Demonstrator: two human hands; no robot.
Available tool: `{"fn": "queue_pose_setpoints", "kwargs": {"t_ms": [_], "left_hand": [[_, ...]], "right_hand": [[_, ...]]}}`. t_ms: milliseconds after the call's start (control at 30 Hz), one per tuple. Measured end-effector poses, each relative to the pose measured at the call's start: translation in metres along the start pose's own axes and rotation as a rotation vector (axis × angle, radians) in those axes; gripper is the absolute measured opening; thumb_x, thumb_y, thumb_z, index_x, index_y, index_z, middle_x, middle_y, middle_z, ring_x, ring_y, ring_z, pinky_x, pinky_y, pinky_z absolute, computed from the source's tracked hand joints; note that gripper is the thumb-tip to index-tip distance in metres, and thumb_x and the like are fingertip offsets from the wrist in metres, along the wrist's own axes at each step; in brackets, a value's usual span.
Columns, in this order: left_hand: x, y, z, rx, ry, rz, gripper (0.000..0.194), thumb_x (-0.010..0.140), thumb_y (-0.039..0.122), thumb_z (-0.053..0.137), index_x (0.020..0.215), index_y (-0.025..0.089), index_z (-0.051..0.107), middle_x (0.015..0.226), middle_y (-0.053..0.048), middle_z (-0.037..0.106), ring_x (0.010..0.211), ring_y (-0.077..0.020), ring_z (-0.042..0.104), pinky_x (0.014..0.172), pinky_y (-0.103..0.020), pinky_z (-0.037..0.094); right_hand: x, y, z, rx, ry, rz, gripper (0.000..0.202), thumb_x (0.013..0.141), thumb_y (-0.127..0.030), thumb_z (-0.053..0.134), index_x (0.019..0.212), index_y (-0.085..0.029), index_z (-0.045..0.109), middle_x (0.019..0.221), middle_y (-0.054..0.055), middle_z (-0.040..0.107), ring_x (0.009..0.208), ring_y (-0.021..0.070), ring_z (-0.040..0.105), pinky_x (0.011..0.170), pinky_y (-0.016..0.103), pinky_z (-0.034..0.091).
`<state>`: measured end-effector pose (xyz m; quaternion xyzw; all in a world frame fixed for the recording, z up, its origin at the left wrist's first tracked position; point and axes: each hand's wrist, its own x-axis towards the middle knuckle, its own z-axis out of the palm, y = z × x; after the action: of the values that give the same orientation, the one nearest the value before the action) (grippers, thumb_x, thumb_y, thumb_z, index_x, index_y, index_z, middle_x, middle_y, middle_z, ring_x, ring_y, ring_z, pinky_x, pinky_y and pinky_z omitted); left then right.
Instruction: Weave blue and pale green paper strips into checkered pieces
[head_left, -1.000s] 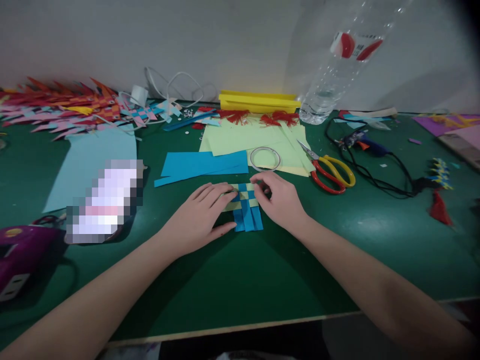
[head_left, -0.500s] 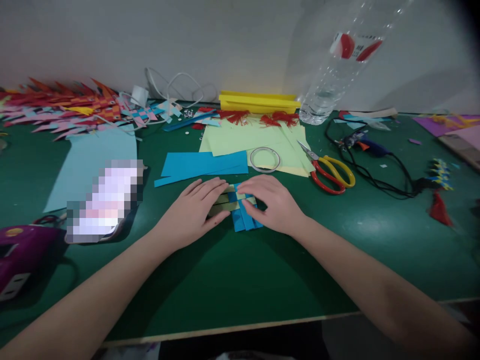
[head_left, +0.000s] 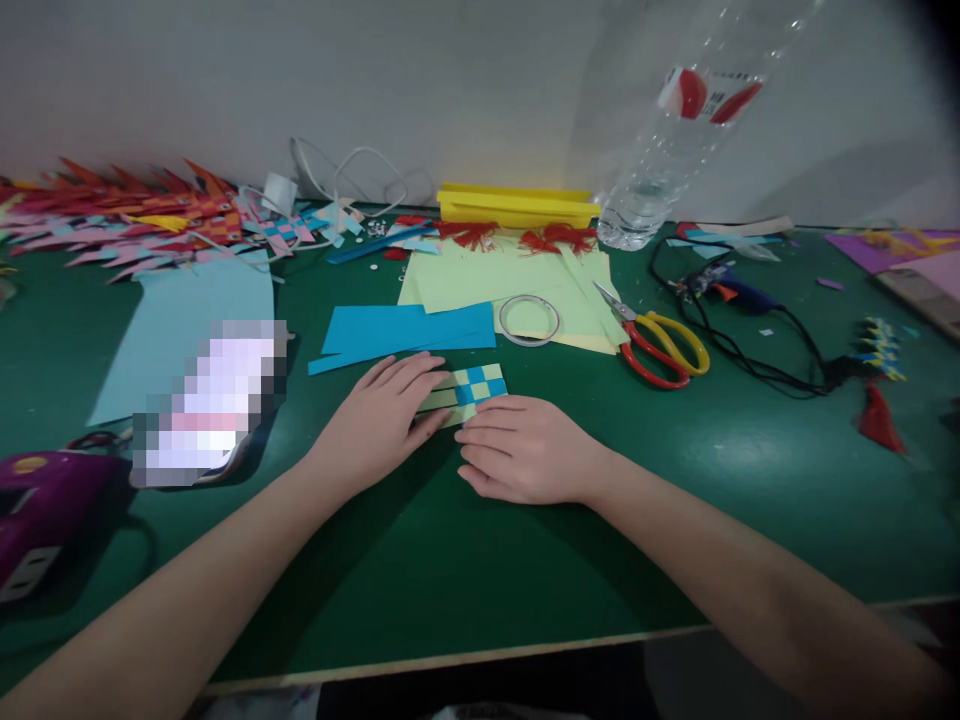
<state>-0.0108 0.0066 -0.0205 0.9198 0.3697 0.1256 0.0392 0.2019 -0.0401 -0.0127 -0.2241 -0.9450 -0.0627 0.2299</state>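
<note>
A small woven checker of blue and pale green paper strips (head_left: 482, 384) lies flat on the green table. My left hand (head_left: 386, 412) rests over the pale green strips at its left side, fingers spread and pressing down. Over the checker's near edge lies my right hand (head_left: 525, 450), fingers flat and pointing left, covering the lower blue strips. Blue paper (head_left: 409, 328) lies just beyond my left hand. Behind the checker, a roll of tape (head_left: 529, 320) sits on pale green sheets (head_left: 517, 275).
Scissors (head_left: 660, 345) with red and yellow handles lie at right, near a corded tool (head_left: 739, 290). A clear bottle (head_left: 675, 150) stands at the wall. At left are a phone (head_left: 214, 405), a purple device (head_left: 52, 510) and folded paper pieces (head_left: 127, 215).
My right hand has moved down toward me and flattened over the lower strips, uncovering the checker's top. My left hand has barely moved.
</note>
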Motion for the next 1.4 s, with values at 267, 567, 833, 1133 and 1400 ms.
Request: {"fn": "queue_pose_setpoints", "kwargs": {"t_ms": [267,567,833,1133,1400], "left_hand": [[-0.001,0.0,0.0,0.03,-0.019,0.003,0.037,0.093,0.037,0.043,0.125,0.019,0.049,0.138,-0.009,0.046,0.129,-0.0256,0.039,0.108,-0.046,0.03],[-0.001,0.002,0.0,0.048,-0.028,0.002,0.037,0.095,0.037,0.039,0.126,0.019,0.048,0.138,-0.008,0.046,0.13,-0.0257,0.038,0.108,-0.047,0.029],[0.0,0.001,0.002,0.049,0.02,-0.049,0.045,0.092,0.041,0.043,0.128,0.013,0.043,0.135,-0.013,0.047,0.126,-0.0276,0.041,0.105,-0.043,0.034],[0.0,0.003,0.001,-0.007,-0.002,-0.045,0.035,0.09,0.04,0.047,0.116,0.017,0.048,0.132,-0.01,0.048,0.125,-0.0264,0.041,0.104,-0.045,0.034],[0.001,0.005,0.001,-0.035,-0.015,-0.01,0.039,0.09,0.041,0.047,0.121,0.016,0.047,0.133,-0.011,0.045,0.126,-0.0268,0.039,0.106,-0.046,0.031]], "right_hand": [[0.0,-0.005,-0.003,-0.029,-0.002,-0.009,0.037,0.093,-0.03,0.04,0.082,-0.016,0.073,0.089,0.004,0.075,0.085,0.0155,0.07,0.086,0.031,0.055],[0.001,-0.006,-0.003,0.012,0.02,-0.037,0.034,0.092,-0.028,0.042,0.081,-0.015,0.071,0.09,0.005,0.075,0.086,0.0153,0.07,0.085,0.03,0.056],[-0.002,0.008,0.002,0.12,0.243,0.219,0.015,0.087,-0.019,0.051,0.092,-0.017,0.065,0.092,0.003,0.073,0.087,0.0146,0.067,0.088,0.032,0.054],[0.001,0.028,0.01,0.163,0.023,0.581,0.036,0.092,-0.029,0.045,0.125,-0.017,0.048,0.123,0.01,0.059,0.119,0.0238,0.051,0.103,0.047,0.039],[0.0,0.025,0.012,0.267,0.014,0.579,0.035,0.087,-0.025,0.054,0.121,-0.019,0.05,0.114,0.008,0.062,0.11,0.0233,0.054,0.099,0.045,0.041]]}}
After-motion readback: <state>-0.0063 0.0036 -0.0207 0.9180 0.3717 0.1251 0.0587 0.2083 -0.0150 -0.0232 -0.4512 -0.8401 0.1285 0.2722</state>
